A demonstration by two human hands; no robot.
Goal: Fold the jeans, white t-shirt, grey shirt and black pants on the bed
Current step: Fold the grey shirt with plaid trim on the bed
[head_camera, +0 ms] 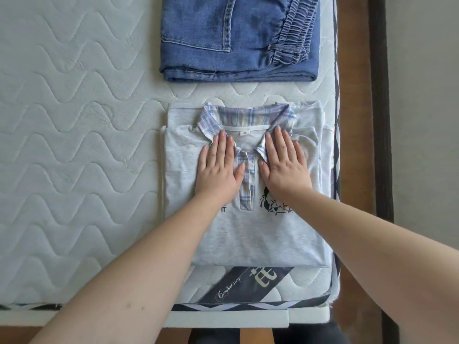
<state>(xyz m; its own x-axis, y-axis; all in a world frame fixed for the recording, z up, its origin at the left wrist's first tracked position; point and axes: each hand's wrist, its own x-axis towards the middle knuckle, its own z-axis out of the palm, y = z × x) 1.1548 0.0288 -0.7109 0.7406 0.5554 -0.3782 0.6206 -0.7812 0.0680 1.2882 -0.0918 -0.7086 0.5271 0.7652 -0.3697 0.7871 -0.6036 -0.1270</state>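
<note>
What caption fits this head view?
Both hands press flat on a folded grey shirt, folded jeans beyond.

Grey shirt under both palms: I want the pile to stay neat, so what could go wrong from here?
1. The grey shirt lies close to the mattress right edge; a push that way could slide it off.
2. The left hand and right hand press flat on the plaid collar; smoothing outward could crease it.
3. Garment edges underneath stick out unevenly, so lifting the pile may undo the folds.
</note>
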